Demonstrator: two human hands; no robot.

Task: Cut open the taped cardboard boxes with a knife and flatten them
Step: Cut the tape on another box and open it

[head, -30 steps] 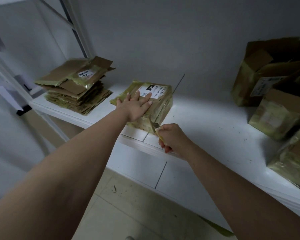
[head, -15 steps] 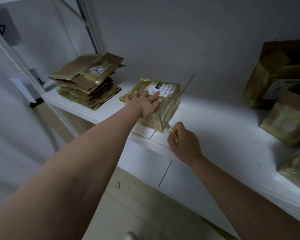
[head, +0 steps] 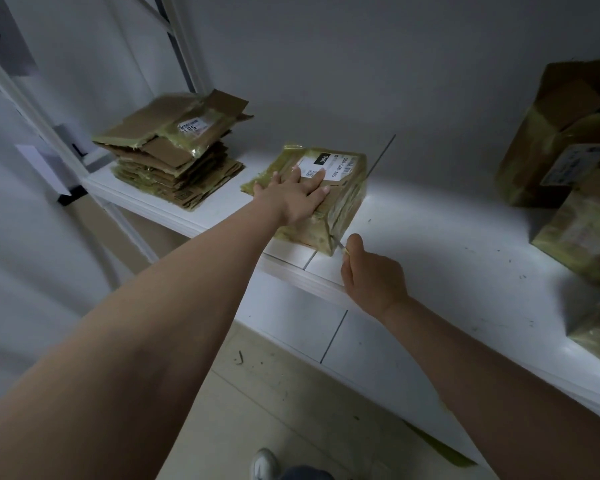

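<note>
Both hands are working one taped box point(head: 340, 206) at the shelf point(head: 447, 258) front edge. Left hand point(head: 293, 195) is pressing flat on its top, fingers spread, gripping nothing. Right hand point(head: 373, 275) is clenching the knife point(head: 338, 243), blade entering the near corner. Advisable: keep the blade shallow, tracking the taped seam, away from the bracing hand. Clear shelf is lying rightward; flattened stack point(head: 174, 150) is sitting well left.
</note>
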